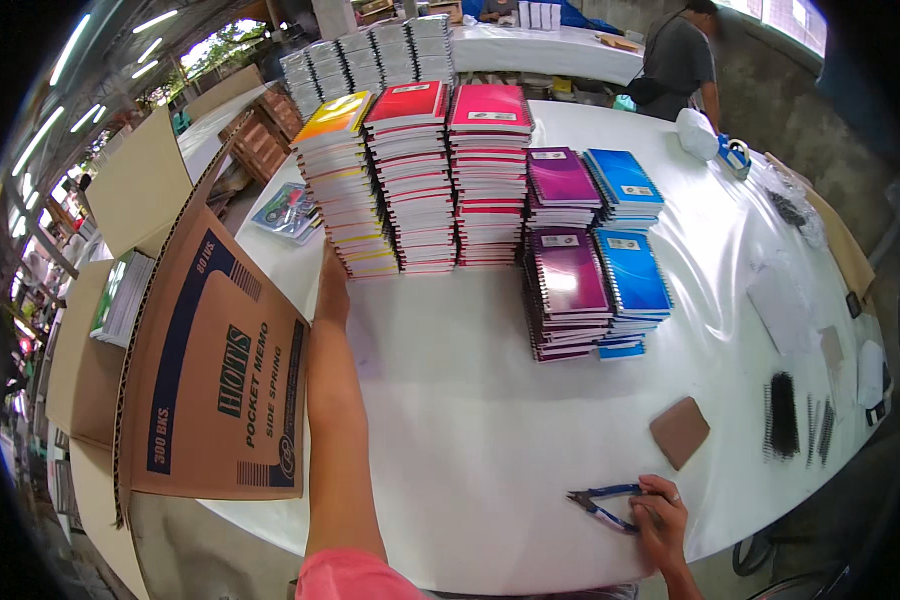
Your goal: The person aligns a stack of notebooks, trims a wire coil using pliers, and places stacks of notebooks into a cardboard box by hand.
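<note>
In my right hand [662, 515], near the front edge of the table, is a pair of blue-handled pliers [602, 508]; their handles are spread and the jaws point left. My left arm reaches far across the white table. At its end, my left hand [332, 262] is beside the lower left side of a tall stack of yellow-orange spiral notebooks [342, 190]; its fingers are hidden. Right of that stack rise a red-covered stack [410, 180] and a pink-red one [490, 175]. Shorter purple [570, 275] and blue stacks [632, 275] stand further right.
A large open cardboard box [220, 400] stands left of my arm, with green-covered notebooks [125, 300] beyond it. A brown pad [680, 432] lies near my right hand. Black wire spirals [782, 415] and a tape dispenser [735, 155] lie right. A person [680, 65] stands behind.
</note>
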The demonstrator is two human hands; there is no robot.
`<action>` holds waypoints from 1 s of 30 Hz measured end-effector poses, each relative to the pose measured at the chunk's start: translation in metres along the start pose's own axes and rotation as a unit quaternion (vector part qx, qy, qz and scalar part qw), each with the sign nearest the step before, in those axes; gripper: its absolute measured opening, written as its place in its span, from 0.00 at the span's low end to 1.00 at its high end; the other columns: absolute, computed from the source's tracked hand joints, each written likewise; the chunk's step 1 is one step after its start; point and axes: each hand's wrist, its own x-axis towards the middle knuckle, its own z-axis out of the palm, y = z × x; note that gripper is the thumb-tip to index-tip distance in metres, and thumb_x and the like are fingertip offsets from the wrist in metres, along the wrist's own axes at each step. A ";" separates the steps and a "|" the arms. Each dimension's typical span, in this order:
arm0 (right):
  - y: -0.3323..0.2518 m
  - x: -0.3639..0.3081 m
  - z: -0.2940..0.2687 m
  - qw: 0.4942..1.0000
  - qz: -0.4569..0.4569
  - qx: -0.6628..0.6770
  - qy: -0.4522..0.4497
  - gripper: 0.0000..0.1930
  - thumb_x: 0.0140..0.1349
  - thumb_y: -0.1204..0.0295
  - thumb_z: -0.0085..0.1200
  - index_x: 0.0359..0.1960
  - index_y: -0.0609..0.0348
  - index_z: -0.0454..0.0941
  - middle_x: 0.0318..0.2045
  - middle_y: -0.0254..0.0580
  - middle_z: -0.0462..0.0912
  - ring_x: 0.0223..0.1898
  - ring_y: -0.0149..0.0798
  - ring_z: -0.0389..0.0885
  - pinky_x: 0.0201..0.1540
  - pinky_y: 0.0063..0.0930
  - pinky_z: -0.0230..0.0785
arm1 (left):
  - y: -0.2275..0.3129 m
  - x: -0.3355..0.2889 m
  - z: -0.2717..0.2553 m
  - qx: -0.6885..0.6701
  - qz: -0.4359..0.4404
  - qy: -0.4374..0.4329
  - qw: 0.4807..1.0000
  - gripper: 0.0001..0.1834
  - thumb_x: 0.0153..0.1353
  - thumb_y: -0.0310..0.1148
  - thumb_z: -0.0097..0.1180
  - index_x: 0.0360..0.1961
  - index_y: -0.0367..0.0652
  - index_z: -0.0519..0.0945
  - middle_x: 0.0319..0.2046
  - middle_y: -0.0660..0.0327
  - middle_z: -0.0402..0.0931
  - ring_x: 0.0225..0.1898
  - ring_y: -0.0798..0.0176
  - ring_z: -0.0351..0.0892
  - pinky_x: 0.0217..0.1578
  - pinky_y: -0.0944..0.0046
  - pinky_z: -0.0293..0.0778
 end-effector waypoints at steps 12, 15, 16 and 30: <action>-0.007 -0.007 -0.004 0.998 -0.014 0.057 -0.026 0.04 0.59 0.84 0.52 0.34 0.67 0.78 0.51 0.50 0.77 0.51 0.44 0.77 0.53 0.32 0.69 | 0.057 -0.114 -0.047 0.736 0.090 -0.090 0.665 0.25 0.65 0.48 0.45 0.55 0.43 0.75 0.54 0.47 0.74 0.55 0.36 0.72 0.50 0.39 0.72; 0.007 -0.008 -0.003 0.998 -0.046 0.047 -0.012 0.04 0.59 0.84 0.53 0.34 0.68 0.78 0.51 0.50 0.77 0.51 0.44 0.76 0.53 0.32 0.69 | 0.057 -0.179 -0.005 0.753 0.114 -0.155 0.629 0.29 0.63 0.48 0.47 0.62 0.46 0.70 0.64 0.53 0.66 0.64 0.35 0.63 0.58 0.35 0.64; 0.010 -0.008 -0.005 0.998 -0.059 0.037 -0.005 0.03 0.59 0.84 0.53 0.35 0.69 0.77 0.51 0.50 0.77 0.51 0.44 0.76 0.53 0.31 0.69 | 0.065 -0.200 0.017 0.690 0.053 -0.103 0.714 0.31 0.62 0.48 0.47 0.65 0.48 0.67 0.67 0.56 0.62 0.67 0.35 0.59 0.62 0.33 0.58; 0.032 -0.008 0.012 0.988 -0.144 0.049 0.013 0.11 0.58 0.77 0.60 0.43 0.63 0.78 0.55 0.47 0.75 0.56 0.48 0.75 0.58 0.39 0.68 | 0.127 -0.334 -0.028 0.689 0.222 -0.150 0.673 0.35 0.62 0.37 0.50 0.71 0.53 0.58 0.70 0.50 0.54 0.73 0.38 0.42 0.65 0.31 0.46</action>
